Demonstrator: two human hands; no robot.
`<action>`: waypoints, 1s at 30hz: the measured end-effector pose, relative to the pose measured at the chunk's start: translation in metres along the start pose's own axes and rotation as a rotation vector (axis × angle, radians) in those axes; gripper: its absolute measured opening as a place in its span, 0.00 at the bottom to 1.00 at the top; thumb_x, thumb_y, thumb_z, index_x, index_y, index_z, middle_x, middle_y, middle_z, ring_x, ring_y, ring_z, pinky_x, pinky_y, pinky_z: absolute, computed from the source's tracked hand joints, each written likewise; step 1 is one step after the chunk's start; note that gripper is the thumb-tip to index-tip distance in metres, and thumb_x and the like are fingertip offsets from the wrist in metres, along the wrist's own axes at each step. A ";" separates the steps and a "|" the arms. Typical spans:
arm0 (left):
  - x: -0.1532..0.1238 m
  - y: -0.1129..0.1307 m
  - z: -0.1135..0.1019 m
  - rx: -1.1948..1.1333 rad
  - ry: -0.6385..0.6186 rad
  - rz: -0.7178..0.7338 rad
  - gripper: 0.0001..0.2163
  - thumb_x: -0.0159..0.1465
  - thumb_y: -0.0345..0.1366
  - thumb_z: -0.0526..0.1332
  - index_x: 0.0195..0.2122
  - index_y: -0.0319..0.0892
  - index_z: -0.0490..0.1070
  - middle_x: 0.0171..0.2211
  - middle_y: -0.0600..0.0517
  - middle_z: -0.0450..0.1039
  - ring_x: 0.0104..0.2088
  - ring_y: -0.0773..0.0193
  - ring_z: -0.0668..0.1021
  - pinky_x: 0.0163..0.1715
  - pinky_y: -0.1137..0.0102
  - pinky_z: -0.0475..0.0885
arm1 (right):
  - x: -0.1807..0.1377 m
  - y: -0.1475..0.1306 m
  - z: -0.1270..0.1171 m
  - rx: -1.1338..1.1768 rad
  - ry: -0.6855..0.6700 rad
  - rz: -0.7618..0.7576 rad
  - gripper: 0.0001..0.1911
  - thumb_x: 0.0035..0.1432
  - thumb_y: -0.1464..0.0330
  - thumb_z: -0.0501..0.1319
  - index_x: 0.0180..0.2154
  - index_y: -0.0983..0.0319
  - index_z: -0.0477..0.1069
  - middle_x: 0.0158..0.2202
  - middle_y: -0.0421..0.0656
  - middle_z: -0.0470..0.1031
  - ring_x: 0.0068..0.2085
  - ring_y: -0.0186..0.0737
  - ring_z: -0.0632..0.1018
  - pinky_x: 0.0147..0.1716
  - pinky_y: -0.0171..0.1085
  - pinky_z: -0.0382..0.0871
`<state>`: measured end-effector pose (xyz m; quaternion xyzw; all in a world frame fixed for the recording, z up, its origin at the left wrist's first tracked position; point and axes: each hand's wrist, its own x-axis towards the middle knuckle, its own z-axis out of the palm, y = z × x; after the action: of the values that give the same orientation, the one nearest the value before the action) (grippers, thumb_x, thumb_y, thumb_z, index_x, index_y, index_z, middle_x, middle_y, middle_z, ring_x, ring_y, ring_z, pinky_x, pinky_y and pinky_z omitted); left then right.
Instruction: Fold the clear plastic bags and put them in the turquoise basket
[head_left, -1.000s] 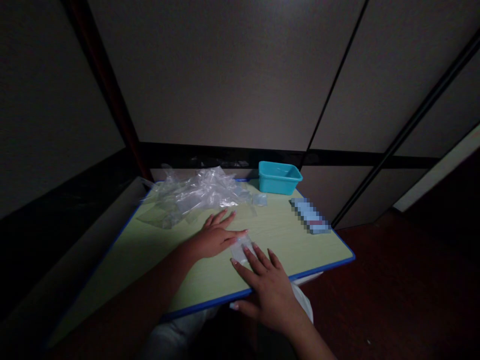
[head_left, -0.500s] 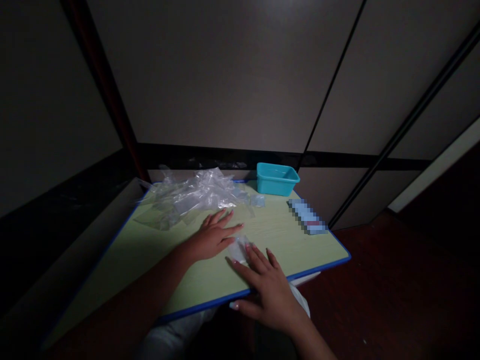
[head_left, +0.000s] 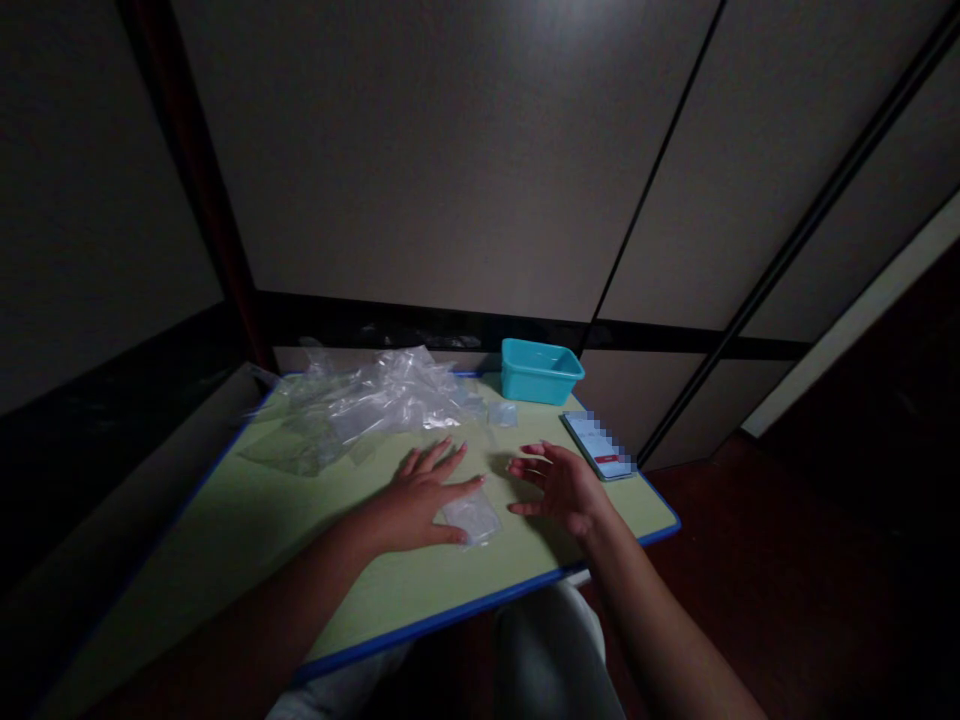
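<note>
Left hand: The left hand (head_left: pixel 416 507) spreads flat, palm down and grasping nothing, its thumb and index finger reaching over the edges of a clear plastic piece.
Plastic piece: The small, squarish plastic piece (head_left: pixel 474 516) lies flat on the pale green table (head_left: pixel 397 590), between the hands and near the blue front edge.
Right hand: The right hand (head_left: pixel 564 492), fingers loosely curved and holding nothing visible, appears lifted just off the tabletop beside the piece; dim light makes its clearance hard to judge.
Finished, by the look of it: A second small square (head_left: pixel 502 413) sits flat in front of the turquoise tub (head_left: pixel 536 386), apart from both hands.
Outstanding: A heap of clear plastic (head_left: pixel 401 390) sprawls crumpled and loose across the back left of the table, far outweighing the two flat pieces; the work looks to be at an early stage.
Tub: It stands upright at the back edge; its floor is hidden, so any contents cannot be counted.
Phone: A phone (head_left: pixel 592 440), partly pixelated, lies face up at the table's right side.
</note>
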<state>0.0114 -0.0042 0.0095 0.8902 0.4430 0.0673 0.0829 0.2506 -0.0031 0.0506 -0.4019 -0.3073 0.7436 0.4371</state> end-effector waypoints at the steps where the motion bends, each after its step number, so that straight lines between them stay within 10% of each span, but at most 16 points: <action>1: 0.000 -0.001 0.001 0.001 0.002 -0.006 0.36 0.52 0.53 0.64 0.60 0.63 0.51 0.66 0.51 0.34 0.64 0.44 0.39 0.57 0.46 0.39 | 0.003 0.001 0.001 0.003 -0.016 0.024 0.08 0.58 0.64 0.51 0.35 0.60 0.66 0.36 0.44 0.72 0.42 0.43 0.73 0.34 0.51 0.71; 30: 0.002 -0.005 0.007 0.016 0.006 -0.040 0.46 0.49 0.59 0.61 0.64 0.47 0.44 0.66 0.44 0.35 0.64 0.47 0.38 0.59 0.51 0.41 | 0.051 0.001 0.044 -0.345 0.085 0.054 0.08 0.57 0.65 0.50 0.31 0.61 0.64 0.30 0.43 0.68 0.37 0.41 0.70 0.30 0.42 0.68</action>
<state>0.0101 -0.0003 0.0017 0.8816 0.4614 0.0646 0.0759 0.1970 0.0378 0.0544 -0.5101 -0.4005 0.6737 0.3543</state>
